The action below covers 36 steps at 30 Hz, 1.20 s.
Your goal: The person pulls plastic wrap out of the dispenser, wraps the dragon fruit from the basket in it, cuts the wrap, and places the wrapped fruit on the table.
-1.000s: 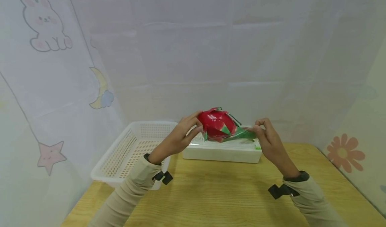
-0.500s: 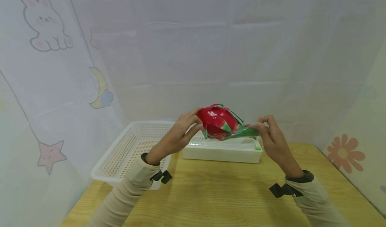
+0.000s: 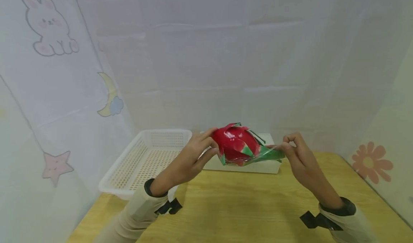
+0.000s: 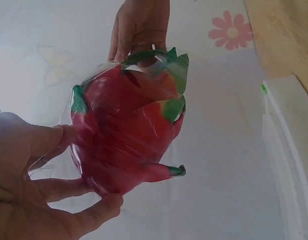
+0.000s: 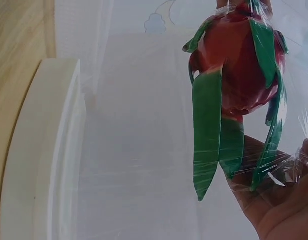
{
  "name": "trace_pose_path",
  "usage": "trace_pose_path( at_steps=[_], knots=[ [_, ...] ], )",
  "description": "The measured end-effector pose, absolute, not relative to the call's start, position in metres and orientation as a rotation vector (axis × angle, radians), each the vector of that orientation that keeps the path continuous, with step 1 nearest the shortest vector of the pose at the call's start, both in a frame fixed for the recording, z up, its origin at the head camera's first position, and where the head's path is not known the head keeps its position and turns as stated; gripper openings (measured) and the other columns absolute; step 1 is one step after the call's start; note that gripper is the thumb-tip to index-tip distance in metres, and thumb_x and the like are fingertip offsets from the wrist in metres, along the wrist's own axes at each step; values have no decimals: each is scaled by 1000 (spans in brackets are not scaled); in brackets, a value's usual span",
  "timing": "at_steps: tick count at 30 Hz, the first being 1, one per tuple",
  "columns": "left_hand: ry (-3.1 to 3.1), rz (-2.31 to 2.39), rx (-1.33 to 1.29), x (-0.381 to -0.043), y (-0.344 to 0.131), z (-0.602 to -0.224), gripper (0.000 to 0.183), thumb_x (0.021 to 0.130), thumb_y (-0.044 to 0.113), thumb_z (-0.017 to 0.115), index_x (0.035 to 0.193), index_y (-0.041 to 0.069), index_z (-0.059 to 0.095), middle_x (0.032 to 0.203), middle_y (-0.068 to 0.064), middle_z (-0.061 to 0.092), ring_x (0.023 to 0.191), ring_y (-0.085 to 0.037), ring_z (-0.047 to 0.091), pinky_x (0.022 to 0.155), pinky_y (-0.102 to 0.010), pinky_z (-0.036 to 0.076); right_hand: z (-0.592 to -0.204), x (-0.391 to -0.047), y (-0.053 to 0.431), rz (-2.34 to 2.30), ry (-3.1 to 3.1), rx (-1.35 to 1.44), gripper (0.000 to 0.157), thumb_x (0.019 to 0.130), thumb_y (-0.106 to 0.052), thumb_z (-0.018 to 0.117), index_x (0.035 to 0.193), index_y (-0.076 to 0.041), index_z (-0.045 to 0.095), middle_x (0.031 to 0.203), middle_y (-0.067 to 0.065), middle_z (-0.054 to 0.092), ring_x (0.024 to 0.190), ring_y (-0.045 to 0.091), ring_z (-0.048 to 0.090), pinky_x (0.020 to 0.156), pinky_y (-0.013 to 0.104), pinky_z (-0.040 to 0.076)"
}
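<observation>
A red dragon fruit [image 3: 233,142] with green-tipped scales hangs in the air, wrapped in clear plastic film [image 5: 286,167]. My left hand [image 3: 195,155] holds its rounded left end, thumb and fingertips pinching film and fruit, as the left wrist view shows. At the leafy end, my right hand [image 3: 301,160] pinches gathered film between thumb and curled fingers; the long green leaves [image 5: 208,135] point toward this hand. Behind and below the fruit stands a long white box [image 3: 246,168], partly hidden by it, and neither hand touches the box.
A white perforated plastic basket [image 3: 120,164] stands on the left of the wooden table [image 3: 232,207], behind my left forearm. A pale cloth wall [image 3: 206,56] with printed cartoon figures closes off the back and sides. Black wrist mounts [image 3: 169,206] sit on both sleeves.
After rising slightly, both hands have come down with the dragon fruit and shifted a little to the right. The right hand is somewhat farther from the left. Both grips persist.
</observation>
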<state>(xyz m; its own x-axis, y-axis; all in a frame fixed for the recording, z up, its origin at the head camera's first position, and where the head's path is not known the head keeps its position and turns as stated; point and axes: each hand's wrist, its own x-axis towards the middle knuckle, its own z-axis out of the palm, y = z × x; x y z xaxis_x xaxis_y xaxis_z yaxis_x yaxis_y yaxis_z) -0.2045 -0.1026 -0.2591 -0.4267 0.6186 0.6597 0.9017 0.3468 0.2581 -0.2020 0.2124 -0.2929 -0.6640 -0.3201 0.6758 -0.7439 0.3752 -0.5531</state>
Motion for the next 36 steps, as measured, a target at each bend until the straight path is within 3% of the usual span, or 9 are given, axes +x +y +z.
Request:
trace_pose_path(
  at_steps=[3,5,12,15,19,26,36],
  knots=[
    [-2221,-908,-1309,-192,-105,-271,9,94,15,48,94,13,56,122,-4,53,133,-23,25,101,-43,32,-300,-190,212,1229,-2238,928,3,97,1,29,95,1,32,97,8,63,100,4,58,54,18,37],
    [-2250,-968,-1294,-186,-107,-280,8,94,16,48,94,15,56,127,-4,50,133,-20,26,99,-40,35,-308,-185,212,1240,-2261,945,4,97,1,29,95,1,32,99,9,65,100,6,59,54,19,38],
    [-2299,-1142,-1266,-181,-111,-309,8,94,16,48,91,16,56,111,6,56,131,-19,28,100,-43,33,-337,-181,212,1258,-2313,910,7,97,1,30,96,-2,35,94,5,63,92,7,61,64,22,45],
    [-2312,-1235,-1286,-182,-112,-319,9,94,15,47,91,15,55,113,3,55,129,-19,33,96,-38,39,-349,-181,212,1307,-2341,901,5,98,-1,29,95,0,34,96,7,63,90,9,61,70,25,49],
    [-2377,-1359,-1269,-186,-112,-336,10,95,15,45,91,14,54,113,1,55,124,-20,40,88,-32,45,-368,-183,212,1389,-2363,875,5,98,-2,30,96,1,34,95,13,61,89,11,62,66,28,50],
    [-2500,-1551,-1160,-197,-106,-373,15,96,23,44,91,14,54,105,2,57,99,-14,56,78,-30,49,-402,-193,212,1605,-2447,816,13,99,-10,29,97,2,33,94,21,62,88,12,63,61,33,52],
    [-2586,-1449,-997,-212,-102,-401,16,95,25,45,88,15,54,94,5,61,88,-11,60,71,-26,48,-437,-212,208,1670,-2539,648,21,99,-17,34,99,3,39,86,18,63,78,12,63,60,30,50]
  ],
)
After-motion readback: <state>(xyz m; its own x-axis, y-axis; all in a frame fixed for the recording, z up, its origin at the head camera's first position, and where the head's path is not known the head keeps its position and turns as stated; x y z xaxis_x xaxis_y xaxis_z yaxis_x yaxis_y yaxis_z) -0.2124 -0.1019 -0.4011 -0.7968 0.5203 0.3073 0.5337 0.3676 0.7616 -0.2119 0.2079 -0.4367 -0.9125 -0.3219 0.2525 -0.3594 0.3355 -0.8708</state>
